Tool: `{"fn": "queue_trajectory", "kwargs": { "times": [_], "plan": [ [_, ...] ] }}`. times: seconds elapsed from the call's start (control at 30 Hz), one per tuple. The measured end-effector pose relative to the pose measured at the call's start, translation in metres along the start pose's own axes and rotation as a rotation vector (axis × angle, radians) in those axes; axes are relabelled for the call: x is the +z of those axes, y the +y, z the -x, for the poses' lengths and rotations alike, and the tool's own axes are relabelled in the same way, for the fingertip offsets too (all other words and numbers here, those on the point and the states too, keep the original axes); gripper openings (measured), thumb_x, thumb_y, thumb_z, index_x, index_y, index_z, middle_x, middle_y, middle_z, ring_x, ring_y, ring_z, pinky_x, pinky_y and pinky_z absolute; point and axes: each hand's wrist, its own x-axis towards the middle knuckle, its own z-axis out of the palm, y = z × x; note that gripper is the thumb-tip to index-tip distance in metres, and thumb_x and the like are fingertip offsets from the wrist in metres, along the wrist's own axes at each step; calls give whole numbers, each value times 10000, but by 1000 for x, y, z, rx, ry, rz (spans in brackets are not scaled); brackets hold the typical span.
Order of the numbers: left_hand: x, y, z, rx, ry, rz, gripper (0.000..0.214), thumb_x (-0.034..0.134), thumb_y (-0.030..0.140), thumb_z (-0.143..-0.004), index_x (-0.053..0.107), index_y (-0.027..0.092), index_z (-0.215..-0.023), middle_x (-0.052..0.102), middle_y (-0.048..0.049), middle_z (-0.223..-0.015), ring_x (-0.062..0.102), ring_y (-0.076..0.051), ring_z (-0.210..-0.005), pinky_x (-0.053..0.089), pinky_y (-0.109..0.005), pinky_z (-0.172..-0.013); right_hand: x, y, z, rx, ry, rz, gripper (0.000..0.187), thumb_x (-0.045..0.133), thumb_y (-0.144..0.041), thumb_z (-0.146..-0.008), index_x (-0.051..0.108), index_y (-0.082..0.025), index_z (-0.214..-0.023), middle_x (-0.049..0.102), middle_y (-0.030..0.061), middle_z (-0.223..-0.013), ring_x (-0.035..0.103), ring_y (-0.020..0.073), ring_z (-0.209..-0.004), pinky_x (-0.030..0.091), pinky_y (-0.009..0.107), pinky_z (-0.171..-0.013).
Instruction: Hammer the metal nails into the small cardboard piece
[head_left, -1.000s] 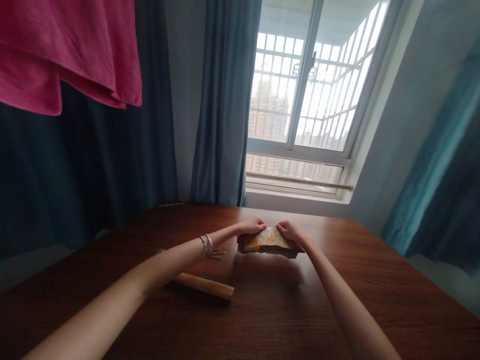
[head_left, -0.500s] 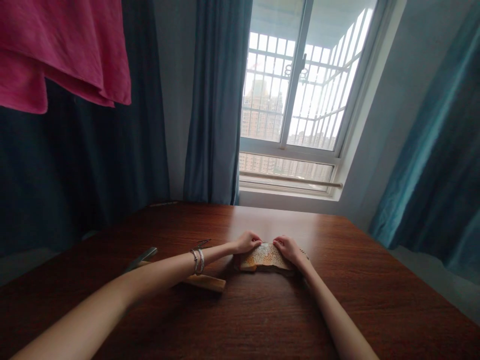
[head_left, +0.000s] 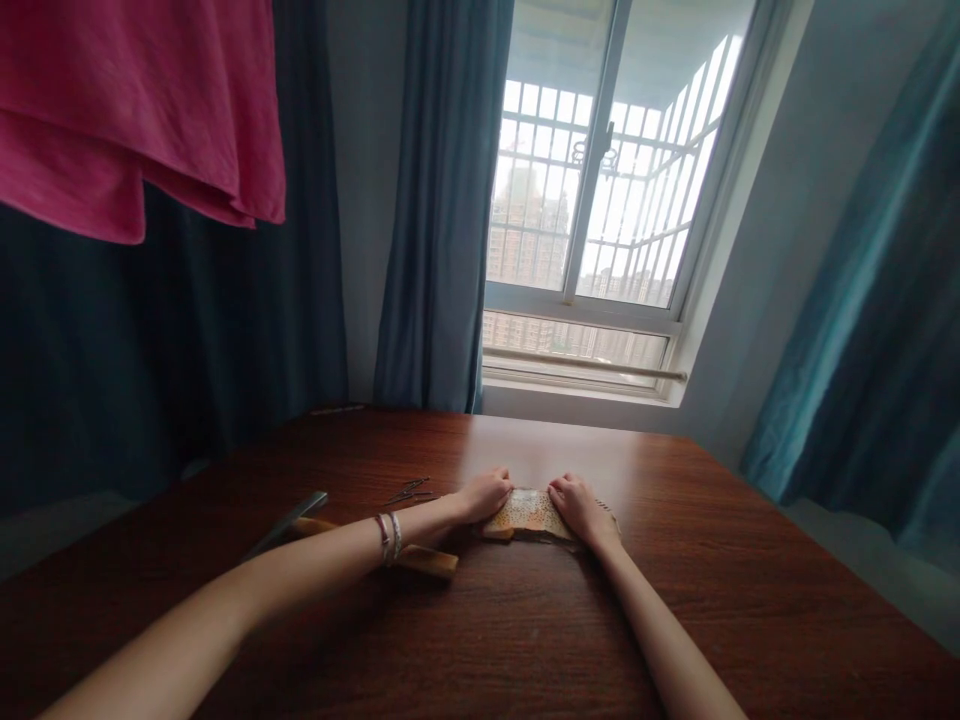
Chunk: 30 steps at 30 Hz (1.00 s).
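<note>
"Down from mid-air to the table [head_left: 555, 640] since a second ago, spotted slab [head_left: 531, 512] and all."

"Meaning better support, probably. Grip?"

"Closed on the slab: left hand [head_left: 486, 494] at left, right hand [head_left: 582, 510] at right."

"Beyond?"

"Window [head_left: 577, 250], far."

A speckled block [head_left: 529, 514] is obstructing the gap between left grip [head_left: 484, 495] and right grip [head_left: 585, 508], a wooden bar [head_left: 432, 562] leftward; open desk [head_left: 750, 580] is stretching rightward.

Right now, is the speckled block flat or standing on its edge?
Lying roughly flat: the speckled block shows its broad patterned face upward between the left hand and right hand. Whether it touches the table is hidden.
</note>
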Motion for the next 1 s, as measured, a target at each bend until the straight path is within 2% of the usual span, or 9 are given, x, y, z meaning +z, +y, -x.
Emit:
{"fn": "queue_trajectory", "kwargs": {
  "times": [0.17,0.27,0.33,0.4,0.53,0.6,0.7,0.8,1.0],
  "plan": [
    [-15,11,14,-54,21,-61,227,411,182,-800,629,145,-850,548,-124,-882,493,-212,-859,409,-310,-741,1,0,0,-2,89,5,252,424,-310,-843,657,-216,-855,612,76,-869,541,187,-867,353,290,-793],
    [-31,2,28,-145,11,42,243,434,204,-784,624,171,-931,547,-101,-936,519,-187,-830,411,-271,-701,-2,1,-1,12,167,-10,277,389,-299,-857,644,-198,-895,613,87,-898,533,195,-903,347,299,-809],
    [-45,-17,37,-251,31,113,253,441,211,-770,630,179,-935,554,-84,-952,534,-175,-820,407,-253,-688,-6,1,-2,25,216,-32,298,354,-282,-868,631,-184,-923,615,91,-911,535,192,-906,348,299,-817],
    [-61,-44,45,-336,58,160,251,450,190,-742,644,164,-899,577,-70,-914,542,-167,-803,402,-240,-682,-11,1,-2,28,253,-61,309,337,-269,-870,624,-177,-939,619,90,-911,543,188,-893,357,297,-814],
    [-83,-105,67,-411,-75,199,231,482,153,-659,668,136,-795,628,-35,-785,557,-152,-737,395,-215,-677,-18,1,-2,7,283,-123,302,351,-253,-853,624,-171,-952,625,87,-911,564,184,-853,388,288,-788],
    [-86,-127,82,-401,-88,204,241,481,179,-663,670,118,-801,641,-40,-771,565,-149,-710,390,-207,-653,-18,0,0,-7,281,-147,286,371,-240,-838,627,-174,-947,627,81,-910,575,180,-825,403,284,-775],
    [-81,-143,102,-400,-80,221,257,475,230,-687,672,116,-806,651,-36,-762,567,-145,-695,382,-200,-644,-18,-9,6,-37,254,-197,264,398,-226,-816,633,-188,-930,629,65,-899,587,171,-792,423,276,-753],
    [-73,-143,111,-395,-89,265,272,488,279,-699,673,127,-829,656,-31,-777,564,-143,-699,379,-196,-651,-18,-27,16,-102,202,-255,253,415,-224,-804,632,-207,-935,621,52,-897,585,165,-806,425,268,-758],
    [-65,-132,105,-363,-134,271,255,521,325,-706,684,144,-780,645,-49,-774,560,-154,-723,378,-201,-665,-19,-58,31,-200,125,-258,225,445,-197,-781,627,-240,-905,612,29,-883,565,158,-851,414,249,-770]
  ]
}}
